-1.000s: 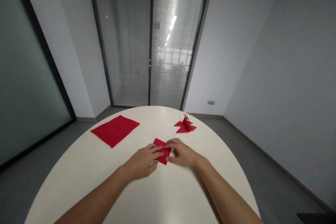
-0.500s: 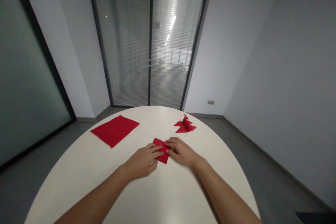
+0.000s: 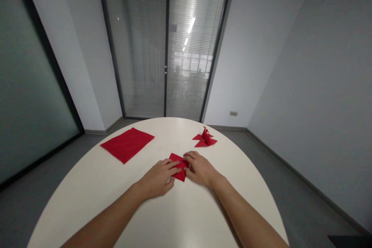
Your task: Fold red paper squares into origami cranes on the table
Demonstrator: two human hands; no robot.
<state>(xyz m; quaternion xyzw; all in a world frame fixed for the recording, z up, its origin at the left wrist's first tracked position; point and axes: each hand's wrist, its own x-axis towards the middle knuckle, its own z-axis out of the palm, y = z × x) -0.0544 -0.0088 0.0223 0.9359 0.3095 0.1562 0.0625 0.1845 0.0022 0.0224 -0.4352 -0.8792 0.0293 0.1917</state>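
A small folded red paper (image 3: 178,164) lies flat near the middle of the white oval table (image 3: 122,201). My left hand (image 3: 158,179) rests on its left side with the fingers stretched out and the fingertips pressing the paper down. From the right, my right hand (image 3: 199,168) covers the paper's right edge, its fingers curled and pressing on the fold. Part of the paper is hidden beneath both hands.
A flat stack of red paper sheets (image 3: 127,144) lies at the table's left. A finished red folded paper figure (image 3: 205,138) stands at the far right of the table. Beyond the table are glass doors with blinds (image 3: 165,50).
My right hand has slid slightly left over the red paper, covering more of its right edge. My left hand has hardly moved.
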